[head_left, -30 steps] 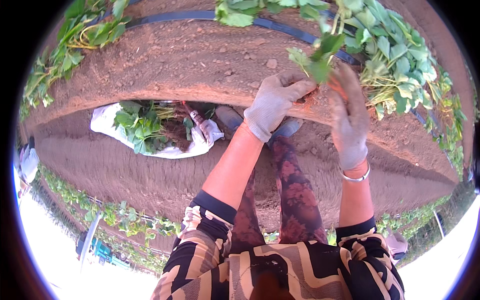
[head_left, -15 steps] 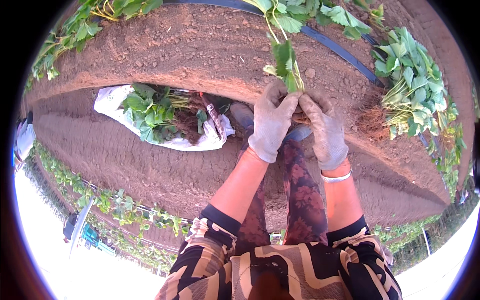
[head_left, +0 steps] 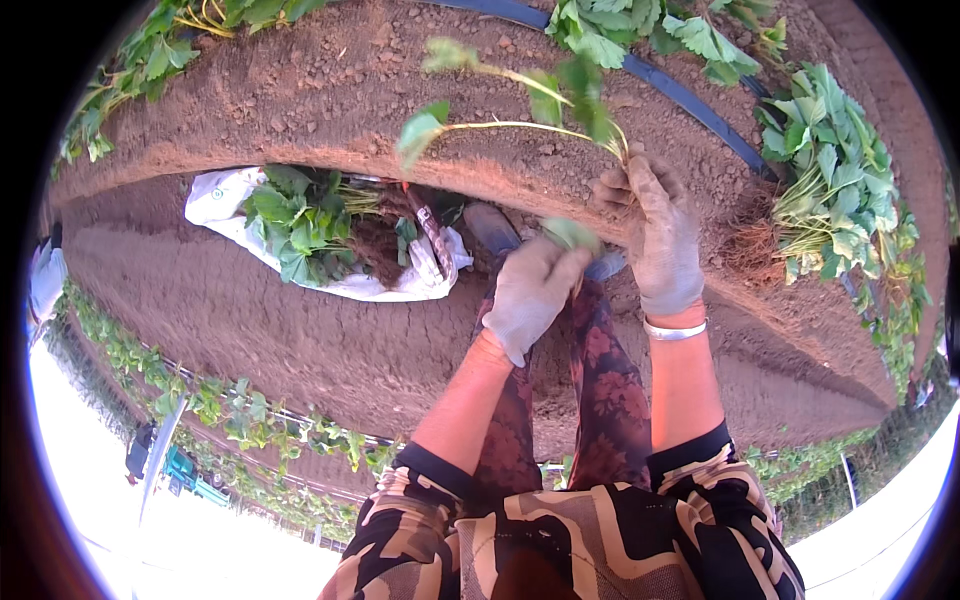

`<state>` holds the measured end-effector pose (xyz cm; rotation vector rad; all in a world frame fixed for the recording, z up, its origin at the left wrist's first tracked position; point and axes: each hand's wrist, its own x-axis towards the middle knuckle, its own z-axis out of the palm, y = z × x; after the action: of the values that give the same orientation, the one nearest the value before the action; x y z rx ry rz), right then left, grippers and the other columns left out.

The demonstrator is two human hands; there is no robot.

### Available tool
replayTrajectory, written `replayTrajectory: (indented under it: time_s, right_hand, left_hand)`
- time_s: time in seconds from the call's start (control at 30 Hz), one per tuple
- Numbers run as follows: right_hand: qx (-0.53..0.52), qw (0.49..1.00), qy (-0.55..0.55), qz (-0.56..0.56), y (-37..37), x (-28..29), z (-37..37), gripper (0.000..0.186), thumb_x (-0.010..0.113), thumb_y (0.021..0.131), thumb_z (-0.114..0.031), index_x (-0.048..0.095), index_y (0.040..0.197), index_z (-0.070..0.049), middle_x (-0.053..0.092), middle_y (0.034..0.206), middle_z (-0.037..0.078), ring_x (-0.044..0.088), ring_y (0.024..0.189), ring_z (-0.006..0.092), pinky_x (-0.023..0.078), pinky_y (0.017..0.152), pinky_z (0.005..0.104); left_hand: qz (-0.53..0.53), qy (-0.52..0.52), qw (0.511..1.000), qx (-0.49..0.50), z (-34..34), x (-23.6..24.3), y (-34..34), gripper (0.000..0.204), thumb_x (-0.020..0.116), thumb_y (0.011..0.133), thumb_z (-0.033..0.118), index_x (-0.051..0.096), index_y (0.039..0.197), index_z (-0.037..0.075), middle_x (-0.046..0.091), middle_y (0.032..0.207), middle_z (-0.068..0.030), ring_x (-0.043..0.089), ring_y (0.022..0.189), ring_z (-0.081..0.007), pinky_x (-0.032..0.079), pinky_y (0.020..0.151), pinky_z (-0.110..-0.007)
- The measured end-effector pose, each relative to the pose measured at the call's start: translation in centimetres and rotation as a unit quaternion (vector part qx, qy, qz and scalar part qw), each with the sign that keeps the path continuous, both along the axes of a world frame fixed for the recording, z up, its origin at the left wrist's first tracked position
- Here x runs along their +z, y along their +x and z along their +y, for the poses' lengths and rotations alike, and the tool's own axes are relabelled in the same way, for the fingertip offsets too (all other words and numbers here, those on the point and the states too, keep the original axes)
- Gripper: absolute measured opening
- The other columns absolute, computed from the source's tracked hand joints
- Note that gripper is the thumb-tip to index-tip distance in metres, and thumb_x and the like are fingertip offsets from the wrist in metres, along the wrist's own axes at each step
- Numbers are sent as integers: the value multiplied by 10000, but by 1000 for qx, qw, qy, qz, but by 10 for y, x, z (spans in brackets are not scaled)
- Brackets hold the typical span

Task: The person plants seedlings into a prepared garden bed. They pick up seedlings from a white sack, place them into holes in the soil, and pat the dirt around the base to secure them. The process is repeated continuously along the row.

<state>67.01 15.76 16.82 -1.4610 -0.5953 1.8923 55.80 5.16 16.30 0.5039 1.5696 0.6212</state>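
1. Evidently, work along your raised soil bed looks midway.
2. White sack holds leafy strawberry plants, seemingly awaiting handling.
3. Strawberry bundle, roots bare, lies at right, perhaps finished.
4. Your right hand pinches a single strawberry plant near its base, above the bed; leaves attached.
5. Your left hand seemingly pinches a blurred loose leaf, likely plucked.

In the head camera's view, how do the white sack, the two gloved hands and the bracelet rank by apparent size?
Largest to smallest:
1. White sack, plants included
2. Left gloved hand and right gloved hand, too alike to rank
3. Bracelet
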Motion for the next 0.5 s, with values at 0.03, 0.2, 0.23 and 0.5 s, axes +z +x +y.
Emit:
replayTrajectory:
  time_s: [0.03, 0.2, 0.23, 0.5]
  right_hand:
    - [0, 997, -20, 69, 0, 2, -1, 247, 546, 948, -198, 552, 1115, -16, 646, 933, 88, 628, 853, 175, 518, 793, 333]
    - [-14, 988, -64, 139, 5, 0, -3, 285, 522, 959, -199, 520, 1181, -20, 636, 981, 101, 639, 887, 212, 523, 828, 386]
    - [-14, 987, -59, 152, 4, 1, -1, 290, 518, 961, -199, 518, 1186, -16, 637, 983, 103, 641, 892, 214, 525, 829, 386]
    - [101, 957, -113, 247, -4, -5, 2, 322, 485, 968, -186, 506, 1201, 35, 637, 977, 104, 647, 916, 206, 549, 794, 359]
  left_hand:
    - [43, -75, 977, -196, -1, -1, -9, 298, 613, 883, 250, 638, 966, -35, 659, 827, -184, 643, 808, -346, 503, 787, -373]
    - [169, 37, 975, -141, -3, -21, -36, 432, 610, 884, 315, 603, 1118, -47, 656, 999, -223, 648, 924, -323, 497, 824, -379]
    - [93, 52, 994, 0, 16, -9, -40, 428, 636, 875, 296, 601, 1116, -56, 666, 1010, -173, 647, 879, -270, 498, 797, -347]
    - [-209, 31, 976, 57, 86, 5, -82, 326, 629, 902, 251, 626, 1109, 0, 632, 936, -33, 575, 791, -95, 471, 727, -218]
